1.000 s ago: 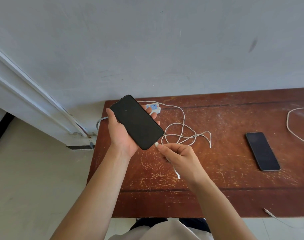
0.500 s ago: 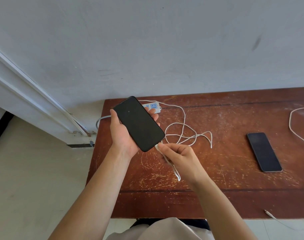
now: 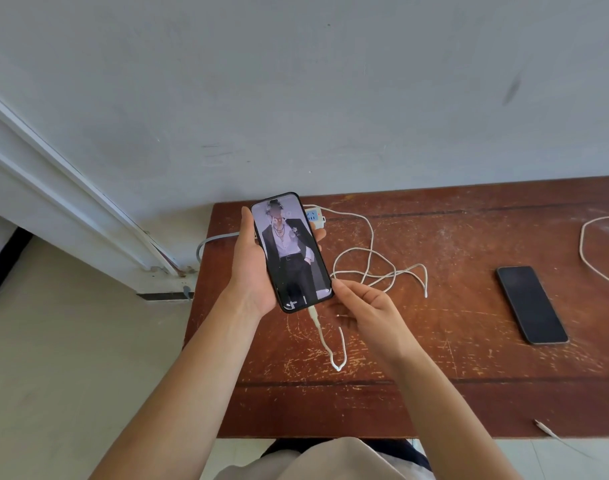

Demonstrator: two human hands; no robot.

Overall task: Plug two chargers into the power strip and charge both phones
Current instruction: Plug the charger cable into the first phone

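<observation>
A person's left hand (image 3: 251,271) grips a lit phone (image 3: 291,251) above the table (image 3: 452,386), fingers wrapped round its edges. A white cable (image 3: 318,323) is plugged into its near end. The right hand (image 3: 365,313) hovers just beside, fingers loosely curled and empty. A second, dark phone (image 3: 531,304) lies far right.

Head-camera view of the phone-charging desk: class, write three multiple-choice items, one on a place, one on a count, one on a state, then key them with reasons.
1. Where does the dark-screened black phone lie?
A. flat on the scratched brown wooden table
B. in the right hand
C. on the floor

2. How many phones show?
A. one
B. two
C. three

3. What state is the lit black phone in the left hand in?
A. screen dark
B. face down
C. screen lit, white cable at its bottom end

Key: 1 A, it rests on the tabletop; 2 B, one held, one lying; 3 C, the display glows.
</observation>
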